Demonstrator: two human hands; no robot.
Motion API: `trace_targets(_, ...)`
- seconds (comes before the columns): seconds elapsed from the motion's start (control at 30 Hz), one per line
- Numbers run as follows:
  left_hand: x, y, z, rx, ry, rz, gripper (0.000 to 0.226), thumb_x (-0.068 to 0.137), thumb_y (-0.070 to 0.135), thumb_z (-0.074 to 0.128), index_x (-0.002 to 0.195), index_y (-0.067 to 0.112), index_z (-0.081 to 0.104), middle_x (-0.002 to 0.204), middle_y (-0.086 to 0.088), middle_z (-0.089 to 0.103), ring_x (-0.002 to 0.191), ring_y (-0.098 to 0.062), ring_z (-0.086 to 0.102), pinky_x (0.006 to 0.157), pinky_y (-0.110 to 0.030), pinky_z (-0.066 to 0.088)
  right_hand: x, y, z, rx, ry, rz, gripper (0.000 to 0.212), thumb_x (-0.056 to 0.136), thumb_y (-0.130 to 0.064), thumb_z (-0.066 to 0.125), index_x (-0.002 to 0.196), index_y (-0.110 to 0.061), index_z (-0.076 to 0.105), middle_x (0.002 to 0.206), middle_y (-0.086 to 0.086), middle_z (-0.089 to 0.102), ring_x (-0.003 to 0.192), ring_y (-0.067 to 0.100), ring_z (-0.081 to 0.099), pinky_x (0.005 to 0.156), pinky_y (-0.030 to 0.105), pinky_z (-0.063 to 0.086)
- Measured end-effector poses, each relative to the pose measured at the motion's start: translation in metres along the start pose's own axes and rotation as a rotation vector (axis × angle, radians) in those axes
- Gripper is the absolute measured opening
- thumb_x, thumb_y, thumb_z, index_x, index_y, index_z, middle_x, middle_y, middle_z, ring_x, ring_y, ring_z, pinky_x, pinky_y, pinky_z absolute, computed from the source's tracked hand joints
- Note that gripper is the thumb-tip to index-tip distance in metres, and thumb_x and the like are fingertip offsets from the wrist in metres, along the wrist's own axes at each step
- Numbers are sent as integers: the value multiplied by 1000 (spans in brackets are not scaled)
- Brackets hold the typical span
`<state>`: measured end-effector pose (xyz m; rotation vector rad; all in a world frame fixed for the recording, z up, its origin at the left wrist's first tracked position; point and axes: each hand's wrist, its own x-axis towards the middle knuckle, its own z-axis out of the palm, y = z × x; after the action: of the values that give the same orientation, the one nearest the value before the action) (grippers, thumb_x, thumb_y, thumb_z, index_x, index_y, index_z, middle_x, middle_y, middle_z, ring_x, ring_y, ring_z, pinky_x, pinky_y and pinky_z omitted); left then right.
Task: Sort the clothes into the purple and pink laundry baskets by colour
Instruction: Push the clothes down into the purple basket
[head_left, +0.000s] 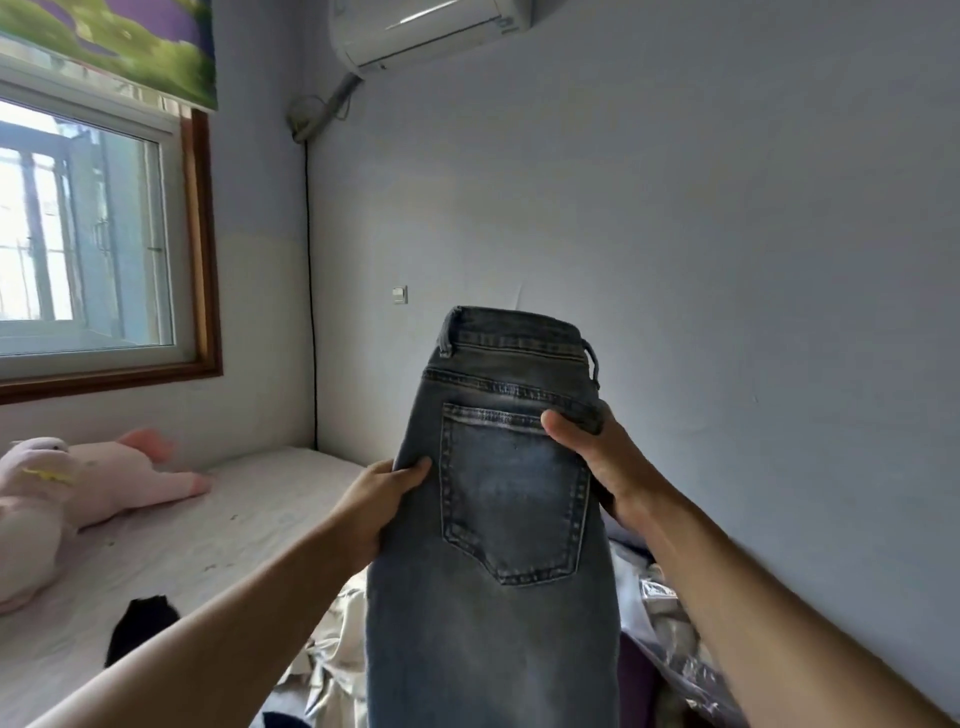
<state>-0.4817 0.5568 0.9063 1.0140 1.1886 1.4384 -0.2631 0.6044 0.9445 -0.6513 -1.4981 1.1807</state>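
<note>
Both hands are holding folded blue jeans (498, 519) upright above the bed (218, 525): left hand (376, 506) gripping the left edge, right hand (597, 462) clasping the right edge by the back pocket.

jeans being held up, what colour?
Faded blue-grey denim jeans, lighter on the back pocket; clearest in the head view, the only one.

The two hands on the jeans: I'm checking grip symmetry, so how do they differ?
The left hand grips the jeans lower, at the left edge beside the back pocket; the right hand sits higher, near the pocket's top right corner. The left thumb lies at the edge; the right thumb presses onto the pocket's top. Both pinch the denim, holding it upright.
</note>
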Motion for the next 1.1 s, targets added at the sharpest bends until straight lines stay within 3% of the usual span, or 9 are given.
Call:
trace_targets(0.13, 4, 13, 7, -53, 82, -24, 18, 93, 20, 58, 96, 4, 66, 83, -13, 69, 74, -25, 63, 73, -34, 53, -18, 27, -18, -187, -81, 262, 95, 43, -24, 93, 128, -13, 52, 118, 6, 67, 107, 23, 65, 98, 42, 49)
trace_targets(0.47, 15, 42, 12, 385, 315, 164, 41, 87, 44, 62, 67, 9, 61, 70, -7, 59, 67, -19, 53, 65, -27, 43, -11, 21, -1, -161, 448, 99, 31, 81, -23, 74, 103, -17, 54, 108, 7, 61, 97, 23, 60, 79, 32, 49)
trace_targets(0.6, 4, 38, 1, 168, -37, 140, 58, 78, 16, 76, 126, 22, 44, 107, -12, 54, 87, -21, 58, 61, -27, 51, -3, 23, -2, -47, 583, 105, 23, 84, -21, 71, 96, -17, 53, 111, 13, 61, 99, 26, 58, 82, 36, 49)
trace_targets(0.67, -1, 31, -3, 386, -228, 197, 87, 75, -9, 70, 133, 43, 31, 119, -8, 46, 101, -23, 54, 70, -29, 52, 0, 25, -3, 66, 633, 137, 23, 82, -18, 72, 98, -13, 56, 112, 17, 62, 100, 28, 60, 87, 40, 51)
trace_targets(0.73, 1, 24, -2, 643, -191, 282, 87, 75, -15, 66, 129, 47, 35, 123, -9, 47, 102, -24, 52, 76, -33, 54, 0, 25, -7, 193, 592, 160, 34, 82, -8, 71, 112, -5, 57, 109, 17, 63, 92, 26, 61, 79, 37, 52)
trace_targets(0.83, 8, 21, 1, 269, 41, 221, 72, 78, -14, 63, 121, 41, 45, 115, -16, 53, 94, -29, 57, 83, -46, 54, -9, 22, -21, 237, 275, 206, 63, 77, 13, 64, 130, -16, 45, 112, 11, 59, 93, 23, 60, 75, 33, 50)
trace_targets(0.9, 16, 23, 3, 27, 148, 150, 63, 80, -9, 66, 123, 31, 45, 103, -11, 53, 86, -25, 57, 79, -43, 53, -16, 25, -30, -55, 68, 219, 85, 74, 20, 63, 137, -30, 35, 120, 5, 55, 104, 23, 57, 77, 32, 51)
trace_targets(1.0, 20, 29, 8, -59, 172, 98, 64, 77, -1, 74, 126, 25, 41, 105, -8, 49, 87, -20, 55, 75, -39, 53, -16, 34, -35, -434, 159, 162, 86, 77, 14, 66, 141, -33, 35, 128, 12, 54, 115, 29, 55, 81, 31, 52)
trace_targets(1.1, 17, 31, 6, -8, -12, 159, 77, 74, -7, 73, 131, 32, 38, 112, -7, 48, 96, -22, 54, 74, -34, 51, -14, 37, -28, -411, 315, 82, 61, 82, 7, 63, 129, -29, 47, 118, 14, 58, 106, 26, 57, 76, 27, 49)
